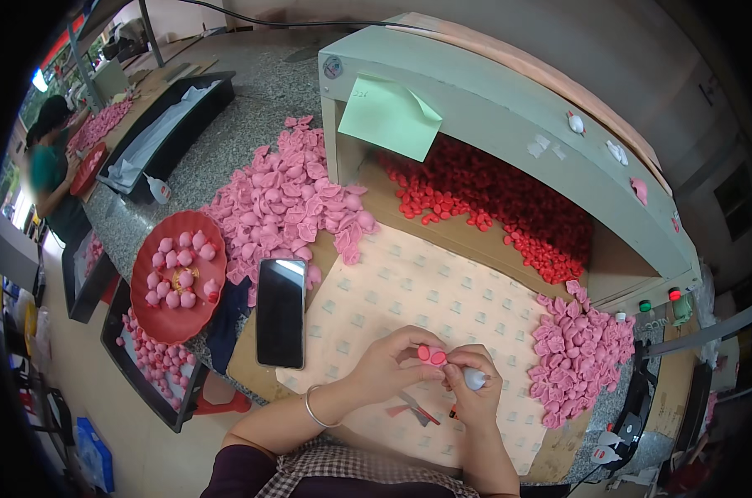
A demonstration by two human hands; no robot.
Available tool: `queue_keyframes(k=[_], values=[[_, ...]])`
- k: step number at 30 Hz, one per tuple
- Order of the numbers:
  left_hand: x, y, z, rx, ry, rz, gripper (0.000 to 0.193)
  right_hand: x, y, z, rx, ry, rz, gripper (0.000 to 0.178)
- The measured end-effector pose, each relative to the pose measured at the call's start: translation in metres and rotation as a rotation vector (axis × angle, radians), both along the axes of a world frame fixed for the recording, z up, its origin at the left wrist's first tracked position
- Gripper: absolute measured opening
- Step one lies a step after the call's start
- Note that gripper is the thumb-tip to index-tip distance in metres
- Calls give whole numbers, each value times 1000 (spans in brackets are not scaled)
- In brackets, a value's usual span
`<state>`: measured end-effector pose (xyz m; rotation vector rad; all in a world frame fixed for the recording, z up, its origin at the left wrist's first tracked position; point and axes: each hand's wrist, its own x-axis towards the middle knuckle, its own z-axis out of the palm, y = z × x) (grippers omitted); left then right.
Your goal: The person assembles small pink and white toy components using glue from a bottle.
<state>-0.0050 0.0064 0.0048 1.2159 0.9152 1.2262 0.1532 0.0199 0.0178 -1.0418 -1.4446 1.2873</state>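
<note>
Over the patterned paper sheet (376,290), my left hand (392,362) pinches a small pink rubbery piece with red oval parts (431,355) between thumb and fingertips. Close against it, my right hand (477,390) is closed round a small white squeeze bottle (475,378), its tip hidden by the fingers. Beneath the hands lies a tool with red handles, perhaps tweezers or scissors (423,412), partly covered. Loose pink pieces (280,199) are heaped at the left, and another pink heap (577,353) lies to the right. Red oval pieces (442,199) spill from inside the pale green cabinet (509,108).
A black phone (281,311) lies left of my hands. Beyond it, a red scalloped plate (147,311) holds round pink figures. Lower left stands a black tray (195,390) of pink pieces. More white bottles (606,455) sit at right. A person (56,178) works far left.
</note>
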Motion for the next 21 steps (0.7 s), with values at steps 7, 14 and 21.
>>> queue_keyframes(k=[7, 14, 21], values=[[-3, 1, 16, 94, 240, 99, 29, -2, 0, -5, -69, 69, 1, 11], [-3, 0, 9, 186, 331, 172, 28, -6, 2, 5, -61, 168, 22, 11], [-1, -2, 18, 255, 567, 134, 32, -4, 4, -4, -335, 253, 25, 14]])
